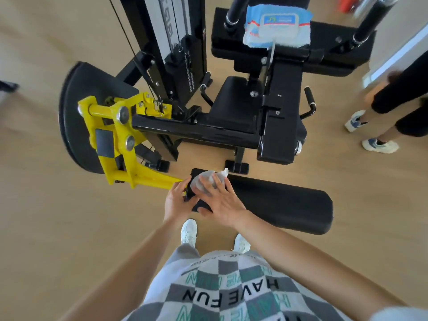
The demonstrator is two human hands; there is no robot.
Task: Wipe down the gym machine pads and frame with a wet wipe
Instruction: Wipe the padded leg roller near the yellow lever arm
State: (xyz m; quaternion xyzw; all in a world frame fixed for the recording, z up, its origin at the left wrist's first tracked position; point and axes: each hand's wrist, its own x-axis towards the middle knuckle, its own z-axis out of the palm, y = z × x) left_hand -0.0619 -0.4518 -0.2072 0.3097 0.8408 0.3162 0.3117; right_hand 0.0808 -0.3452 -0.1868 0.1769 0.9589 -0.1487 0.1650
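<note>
– While the right hand (220, 201) lies flat, fingers straight and spread, what's under it?
– Crumpled white wet wipe (205, 179), pressed onto the near end of the roller pad (278, 202). Pad's black, smooth, cylindrical, with rounded ends.
– Left hand (177, 201)?
– Fingers curled round that same pad end, by the tip of the angular yellow arm (111, 140). It's blurred, so probably the end cap.
– Farther out?
– Glossy black frame (196, 128), padded seat (231, 100), then a blue-white wipes pack (276, 26) atop the back pad (331, 33).
– Room?
– Wood floor (46, 228) runs wide on the left; another person's legs (393, 105) stand near on the right.
</note>
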